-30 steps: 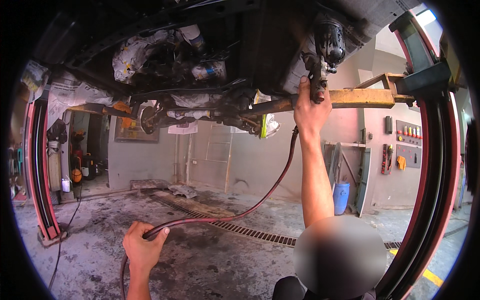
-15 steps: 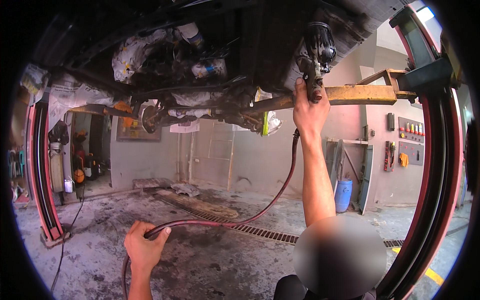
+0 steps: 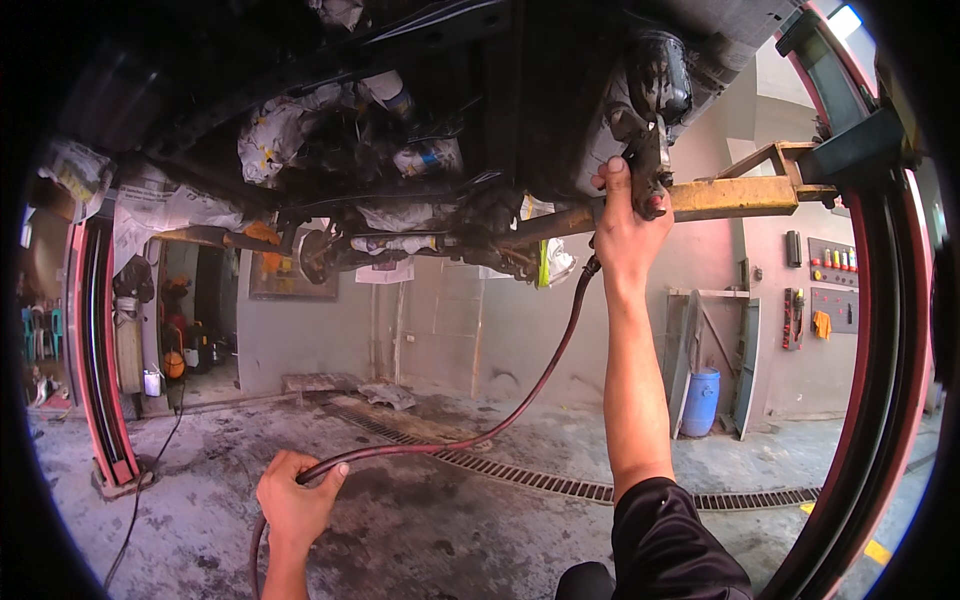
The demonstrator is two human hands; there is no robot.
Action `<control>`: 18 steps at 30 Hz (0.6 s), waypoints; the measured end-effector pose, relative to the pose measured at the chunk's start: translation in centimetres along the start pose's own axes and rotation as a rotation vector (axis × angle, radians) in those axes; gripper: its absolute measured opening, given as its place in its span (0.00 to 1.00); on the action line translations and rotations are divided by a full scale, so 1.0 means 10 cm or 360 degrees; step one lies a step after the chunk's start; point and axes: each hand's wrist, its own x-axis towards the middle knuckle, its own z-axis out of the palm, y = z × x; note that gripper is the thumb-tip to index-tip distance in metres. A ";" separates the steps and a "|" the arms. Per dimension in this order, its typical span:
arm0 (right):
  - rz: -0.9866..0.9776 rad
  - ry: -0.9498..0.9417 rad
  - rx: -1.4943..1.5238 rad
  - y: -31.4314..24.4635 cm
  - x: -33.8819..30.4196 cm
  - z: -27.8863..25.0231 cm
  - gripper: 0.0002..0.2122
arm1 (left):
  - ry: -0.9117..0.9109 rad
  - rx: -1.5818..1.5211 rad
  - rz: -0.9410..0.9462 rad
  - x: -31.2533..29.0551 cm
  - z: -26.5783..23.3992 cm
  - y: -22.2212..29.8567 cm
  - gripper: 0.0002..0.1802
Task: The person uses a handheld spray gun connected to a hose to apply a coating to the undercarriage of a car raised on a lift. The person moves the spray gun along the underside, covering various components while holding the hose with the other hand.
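Observation:
Raised high, my right hand point(image 3: 632, 232) is closed round the handle of a spray gun point(image 3: 652, 165), stained dark, with a dark cup point(image 3: 662, 85) on its upper end. The gun is close beneath the dark underside of a raised vehicle point(image 3: 510, 90). From the base of the gun a reddish air hose point(image 3: 545, 372) curves down and to the left. My left hand point(image 3: 298, 495), low on the left, is wrapped round this hose, thumb along it. The gun's nozzle is hard to make out against the dark metal.
Paper and plastic coverings point(image 3: 275, 135) hang under the vehicle. A yellow lift arm point(image 3: 735, 194) runs right to a red lift post point(image 3: 890, 350); another red post point(image 3: 100, 350) stands left. A drain grate point(image 3: 540, 480) crosses the floor. A blue drum point(image 3: 701, 402) stands by the wall.
The view has shifted slightly, so the background sits lower and further right. The spray gun appears a little further right and lower. Both hands keep their grips; my right sleeve now shows.

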 end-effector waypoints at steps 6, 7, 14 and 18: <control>0.0141 -0.0005 -0.0022 0.11 -0.09 -0.02 0.10 | -0.0045 0.0014 -0.0057 0.00 0.01 0.03 0.20; 0.0131 -0.0016 -0.0061 0.14 -0.11 -0.03 0.10 | -0.0046 0.0019 -0.0061 0.00 0.01 0.04 0.20; 0.0402 0.0135 0.0312 0.31 -0.23 -0.01 0.13 | -0.0031 0.0075 -0.0073 -0.01 -0.05 0.01 0.20; 0.0457 0.0216 0.0655 0.37 -0.23 0.03 0.13 | 0.0056 0.0204 -0.0038 -0.03 -0.14 -0.04 0.20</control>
